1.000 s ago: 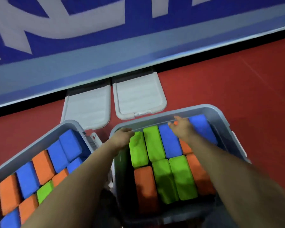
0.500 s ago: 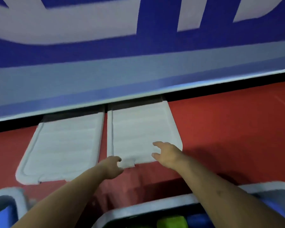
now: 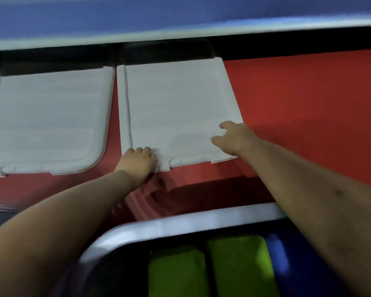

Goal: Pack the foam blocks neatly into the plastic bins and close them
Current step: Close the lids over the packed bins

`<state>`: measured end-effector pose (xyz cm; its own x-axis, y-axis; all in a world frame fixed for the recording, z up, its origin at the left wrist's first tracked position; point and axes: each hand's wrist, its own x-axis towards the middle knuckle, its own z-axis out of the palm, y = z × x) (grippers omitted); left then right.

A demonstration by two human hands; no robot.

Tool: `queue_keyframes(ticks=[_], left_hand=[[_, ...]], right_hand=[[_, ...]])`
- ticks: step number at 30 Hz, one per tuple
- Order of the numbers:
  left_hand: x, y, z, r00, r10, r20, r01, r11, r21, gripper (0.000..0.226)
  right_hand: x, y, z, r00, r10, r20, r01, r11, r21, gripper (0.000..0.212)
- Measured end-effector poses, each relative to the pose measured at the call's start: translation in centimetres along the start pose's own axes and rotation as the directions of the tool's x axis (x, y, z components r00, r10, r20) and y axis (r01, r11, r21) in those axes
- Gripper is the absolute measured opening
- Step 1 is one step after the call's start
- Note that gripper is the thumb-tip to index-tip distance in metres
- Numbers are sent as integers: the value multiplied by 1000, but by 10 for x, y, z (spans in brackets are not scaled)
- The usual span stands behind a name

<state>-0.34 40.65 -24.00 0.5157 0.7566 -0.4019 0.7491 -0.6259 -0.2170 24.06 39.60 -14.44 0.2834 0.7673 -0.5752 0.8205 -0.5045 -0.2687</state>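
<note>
Two white bin lids lie flat on the red floor. My left hand (image 3: 138, 161) grips the near left corner of the right lid (image 3: 176, 108), fingers curled over its edge. My right hand (image 3: 234, 137) rests on that lid's near right corner, fingers spread and curling at the edge. The left lid (image 3: 47, 123) lies untouched beside it. At the bottom, the grey rim of a plastic bin (image 3: 180, 224) shows, with two green foam blocks (image 3: 238, 264) and a blue foam block (image 3: 287, 258) inside.
A blue and white wall panel (image 3: 180, 16) runs along the back, with a dark gap beneath it where the lids' far ends reach. Red floor (image 3: 308, 99) stretches to the right of the lids.
My view has tilted up and forward from the bins to the lids. Both hands left the foam blocks and reached out onto the near corners of the right lid.
</note>
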Motion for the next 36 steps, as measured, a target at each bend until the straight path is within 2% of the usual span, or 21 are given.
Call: queue_keyframes(ticks=[2, 4, 7, 9, 11, 12, 15, 16, 19, 23, 25, 27, 30, 33, 36], left_hand=[[-16, -4, -2, 987, 117, -110, -111, 992, 60, 31], [-30, -10, -15, 965, 168, -201, -168, 986, 18, 45], [-57, -19, -56, 946, 221, -236, -239, 970, -50, 50], [-70, -28, -86, 939, 213, -271, -256, 957, -136, 45], [-81, -40, -118, 933, 132, -336, -214, 952, -221, 46], [-88, -46, -137, 927, 96, -364, -201, 944, -263, 48], [-113, -58, -200, 921, 43, -388, -196, 911, -363, 56], [-123, -60, -222, 922, 42, -384, -205, 896, -395, 57], [-162, -55, -281, 934, 38, -355, -211, 861, -462, 48], [-224, -26, -345, 941, 56, -334, -209, 871, -444, 44], [-254, -5, -365, 945, 49, -324, -205, 860, -467, 44], [-283, 19, -376, 945, 41, -323, -221, 810, -543, 47], [-331, 67, -380, 944, 62, -323, -279, 668, -689, 35], [-374, 122, -376, 948, 11, -319, -259, 610, -749, 38], [-402, 175, -374, 941, 31, -336, -275, 648, -711, 39]], right_hand=[[-4, 0, -1, 999, -41, 9, 41, 999, -34, 64], [-15, -1, -2, 993, -119, 9, 120, 990, -69, 74], [-43, -9, -14, 949, -307, 73, 313, 945, -94, 87], [-60, -16, -22, 885, -431, 176, 461, 864, -204, 94], [-75, -24, -30, 849, -490, 197, 527, 806, -268, 91], [-84, -30, -35, 850, -507, 143, 527, 807, -267, 83], [-116, -46, -65, 839, -527, -134, 501, 845, -186, 57], [-129, -49, -77, 827, -536, -172, 511, 843, -167, 53], [-174, -50, -112, 794, -578, -189, 546, 815, -196, 54], [-253, -29, -136, 788, -572, -228, 521, 817, -246, 51], [-294, -9, -138, 794, -548, -261, 496, 834, -243, 69], [-332, 15, -138, 805, -505, -310, 451, 862, -232, 84], [-390, 55, -138, 835, -448, -320, 411, 894, -179, 87], [-445, 95, -133, 824, -463, -327, 407, 885, -227, 85], [-485, 141, -117, 830, -443, -339, 384, 895, -229, 60]])
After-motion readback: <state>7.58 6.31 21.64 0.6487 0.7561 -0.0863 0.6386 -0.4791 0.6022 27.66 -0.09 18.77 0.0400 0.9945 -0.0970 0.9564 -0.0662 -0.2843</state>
